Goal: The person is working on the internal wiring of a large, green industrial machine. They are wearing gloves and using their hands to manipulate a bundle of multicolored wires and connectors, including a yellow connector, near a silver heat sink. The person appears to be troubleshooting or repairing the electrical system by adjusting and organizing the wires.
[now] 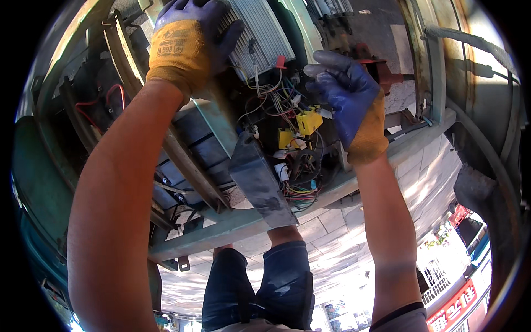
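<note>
My left hand (pixel 191 41), in an orange glove with purple-coated fingers, reaches over a green metal rail at the left edge of a grey finned metal box (pixel 260 36). Its thumb stands apart from the fingers, and the fingertips run out at the top. My right hand (pixel 354 99), in a matching glove, hovers right of a tangle of thin coloured wires (pixel 276 99). Its fingers are loosely bent, with nothing visible in them. Among the wires hang a yellow connector (pixel 309 121) and a red connector (pixel 281 61). A white connector (pixel 281 171) lies lower down.
A green metal frame bar (pixel 238 227) crosses in front of my legs. A dark sheet-metal bracket (pixel 260 177) slants down to it. Dark blocks (pixel 193 130) sit between the rails at left, near a red cable (pixel 123 97). Thick cables (pixel 470 39) run along the right.
</note>
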Tool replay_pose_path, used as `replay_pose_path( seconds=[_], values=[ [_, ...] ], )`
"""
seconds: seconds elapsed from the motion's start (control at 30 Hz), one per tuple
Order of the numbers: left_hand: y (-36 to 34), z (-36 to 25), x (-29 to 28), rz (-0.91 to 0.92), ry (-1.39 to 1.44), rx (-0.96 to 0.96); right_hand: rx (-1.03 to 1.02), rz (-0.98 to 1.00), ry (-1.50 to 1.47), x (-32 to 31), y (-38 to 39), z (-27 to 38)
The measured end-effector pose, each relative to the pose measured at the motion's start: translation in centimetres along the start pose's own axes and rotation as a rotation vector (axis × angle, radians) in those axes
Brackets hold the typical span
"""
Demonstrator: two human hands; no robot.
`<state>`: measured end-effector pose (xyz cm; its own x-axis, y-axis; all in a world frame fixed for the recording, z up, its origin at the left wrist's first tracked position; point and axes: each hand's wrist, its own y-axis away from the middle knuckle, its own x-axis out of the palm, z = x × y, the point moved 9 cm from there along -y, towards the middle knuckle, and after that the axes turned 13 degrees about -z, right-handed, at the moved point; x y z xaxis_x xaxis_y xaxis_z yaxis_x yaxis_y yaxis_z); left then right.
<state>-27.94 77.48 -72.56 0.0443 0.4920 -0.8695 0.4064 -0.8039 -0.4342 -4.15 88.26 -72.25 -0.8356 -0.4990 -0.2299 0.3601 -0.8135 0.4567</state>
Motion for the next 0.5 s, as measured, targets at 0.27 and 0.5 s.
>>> replay_pose_path(
  seconds=[0.27,0.5],
  values=[
    [0.0,-0.1,0.0,0.015,0.004,0.02,-0.344,0.111,0.297,0.4,3.2,2.7],
    [-0.3,-0.3,-0.1,0.018,0.004,0.041,-1.01,0.193,0.805,3.2,5.6,2.9]
  ],
)
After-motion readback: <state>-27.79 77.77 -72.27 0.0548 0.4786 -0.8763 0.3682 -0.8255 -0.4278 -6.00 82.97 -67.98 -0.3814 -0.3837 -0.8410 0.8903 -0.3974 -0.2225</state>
